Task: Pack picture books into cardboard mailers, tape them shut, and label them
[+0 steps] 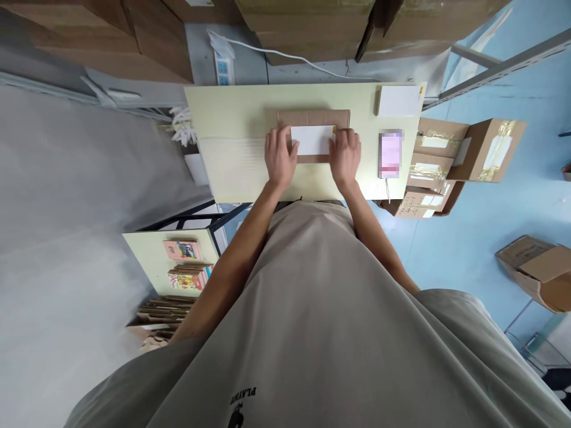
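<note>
A flat brown cardboard box (pixel 313 159) lies on the pale table in front of me. Across its top is a white label (pixel 313 140) with a small yellow mark at its upper right corner. At the label's left end is my left hand (pixel 281 156), thumb on the paper and fingers curled at the edge. My right hand (pixel 345 156) grips the opposite end the same way, its fingertips partly hidden. Whether the label's underside touches the box all over cannot be seen.
A stack of white labels (pixel 399 101) lies at the table's (pixel 236 113) back right corner, with a phone (pixel 390 154) on a cable nearer me. Cardboard boxes (pixel 484 151) stand right of the table. Lower left, a side table (pixel 156 261) bears books (pixel 184 250). Large cartons (pixel 307 32) line the back.
</note>
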The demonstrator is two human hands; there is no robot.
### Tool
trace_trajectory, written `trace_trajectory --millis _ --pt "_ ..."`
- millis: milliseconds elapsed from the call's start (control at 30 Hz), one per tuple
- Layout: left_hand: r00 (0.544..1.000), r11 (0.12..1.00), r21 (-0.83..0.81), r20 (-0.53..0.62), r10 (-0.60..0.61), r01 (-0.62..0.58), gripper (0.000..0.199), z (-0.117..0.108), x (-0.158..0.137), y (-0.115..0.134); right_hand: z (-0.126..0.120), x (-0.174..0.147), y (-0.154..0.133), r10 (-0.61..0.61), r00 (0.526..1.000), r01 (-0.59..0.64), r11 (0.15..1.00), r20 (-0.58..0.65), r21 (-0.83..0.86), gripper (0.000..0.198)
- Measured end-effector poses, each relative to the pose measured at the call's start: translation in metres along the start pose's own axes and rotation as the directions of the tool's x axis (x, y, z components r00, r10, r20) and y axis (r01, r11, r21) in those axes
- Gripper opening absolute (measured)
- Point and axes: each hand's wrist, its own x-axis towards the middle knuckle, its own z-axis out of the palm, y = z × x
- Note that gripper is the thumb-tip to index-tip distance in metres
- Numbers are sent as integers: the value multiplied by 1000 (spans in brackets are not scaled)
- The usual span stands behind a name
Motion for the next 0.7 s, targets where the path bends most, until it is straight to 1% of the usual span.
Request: trace_trajectory --millis 33,67,100,133,200,267,333,433,567,633,700 --pt "997 999 -6 64 33 -32 61 5 -2 4 0 -5 -7 -100 993 101 995 55 -22 50" --pt "989 998 -27 136 60 -56 63 10 -5 8 0 -9 -12 -192 975 196 980 112 -19 58" --pt "976 996 -49 205 79 -71 66 15 -7 12 1 -13 -16 -261 951 265 964 164 -1 64" --pt "960 995 -56 264 94 -82 70 19 -10 16 3 -17 -17 -300 932 303 953 204 17 68" --pt "934 993 11 341 110 -121 83 26 -14 19 8 -20 -14 -305 918 311 950 252 16 71" --pt "918 973 149 381 107 -175 95 27 -15 14 12 -18 -6 -276 923 294 955 268 -31 77" --pt "919 941 276 385 79 -196 101 26 -14 3 16 -12 4 -263 928 289 955 265 -65 87" --pt "943 917 363 330 36 -162 101 23 -12 -13 19 -5 16 -299 918 321 946 261 -48 98" --pt "974 924 370 228 9 -95 97 24 -14 -22 16 -7 27 -332 907 343 939 259 3 97" --pt "974 924 371 225 9 -94 98 23 -21 -20 12 -12 31 -342 901 348 937 266 26 94" --pt "966 919 377 257 16 -115 101 19 -34 -18 8 -18 35 -343 897 349 937 278 30 92"
